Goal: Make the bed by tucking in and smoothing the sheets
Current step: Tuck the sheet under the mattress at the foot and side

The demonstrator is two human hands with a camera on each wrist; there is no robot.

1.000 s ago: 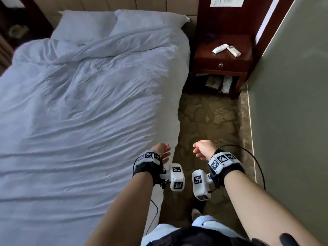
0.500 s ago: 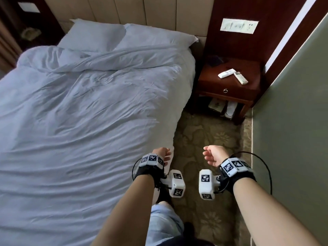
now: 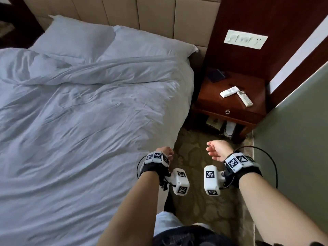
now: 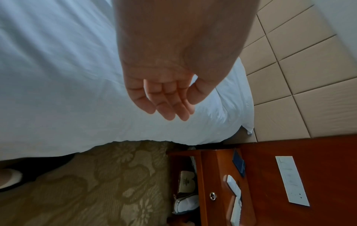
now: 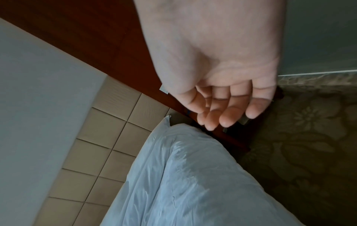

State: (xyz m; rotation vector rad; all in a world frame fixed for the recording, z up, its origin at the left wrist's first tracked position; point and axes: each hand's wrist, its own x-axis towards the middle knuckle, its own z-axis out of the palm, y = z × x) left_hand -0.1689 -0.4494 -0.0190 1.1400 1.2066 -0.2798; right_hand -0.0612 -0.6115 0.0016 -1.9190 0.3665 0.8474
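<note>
No readable text anywhere. Wrist-band markers (image 3: pixel 237 161) carry only black-and-white coded patterns; wall switch plate (image 3: pixel 245 39) and remotes (image 3: pixel 229 91) have marks too blurred to read.

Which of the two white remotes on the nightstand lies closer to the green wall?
The longer remote with the visible keypad lies closer to the green wall. The other remote lies bedward of it, and their upper ends almost meet on the nightstand.

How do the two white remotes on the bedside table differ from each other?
The left remote shows a plain, smooth white surface; the right remote shows a lighter window and rows of buttons. The left remote angles up toward the right, while the right remote angles down toward the right. Both are slim, white, and lie flat on the bedside table, ends nearly meeting.
</note>
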